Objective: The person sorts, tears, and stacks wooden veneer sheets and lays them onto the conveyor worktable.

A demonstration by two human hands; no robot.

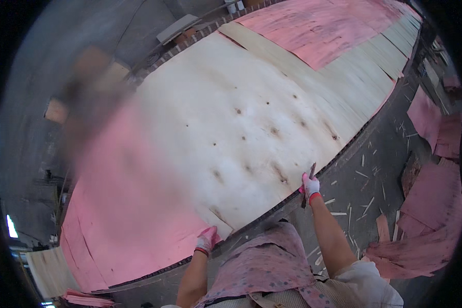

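Wood veneer sheets cover a long work surface before me. My left hand [208, 239], in a white and pink work glove, is at the near edge of a pink veneer sheet [154, 246] and seems to grip it. Beside those fingers lies a small pale veneer piece [215, 222] with a dark streak. A broad pale veneer sheet [223, 115], dotted with knots, spans the middle. My right hand [310, 184], gloved likewise, grips a slim dark knife-like tool [312, 170] at that sheet's near edge. The tool sticks out above and below the fist.
Further along lie more pale veneer strips [354, 82] and a pink stained sheet [323, 30]. Pink veneer offcuts [431, 200] heap on the floor at right, with wood slivers [362, 174] scattered nearby. A blur hides part of the left side. My patterned pink apron [261, 261] touches the near side.
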